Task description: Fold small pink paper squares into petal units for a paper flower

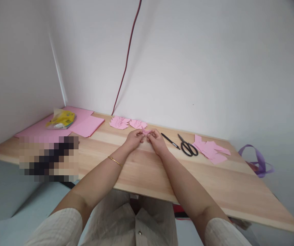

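Both hands meet over the middle of the wooden table (213, 184). My left hand (134, 138) and my right hand (156, 139) each pinch a small folded pink paper piece (145, 131) between their fingertips. A gold bangle (115, 161) circles my left wrist. Just behind the hands lie two cut pink paper shapes (126, 122) with jagged edges.
A black pen (170, 140) and black scissors (188, 147) lie right of my hands, then several pink paper scraps (211, 148). Pink sheets (85, 124) and a yellow packet (61, 119) sit at the far left. Purple ribbon (258, 160) hangs off the right end. A red cable (126, 61) runs down the wall.
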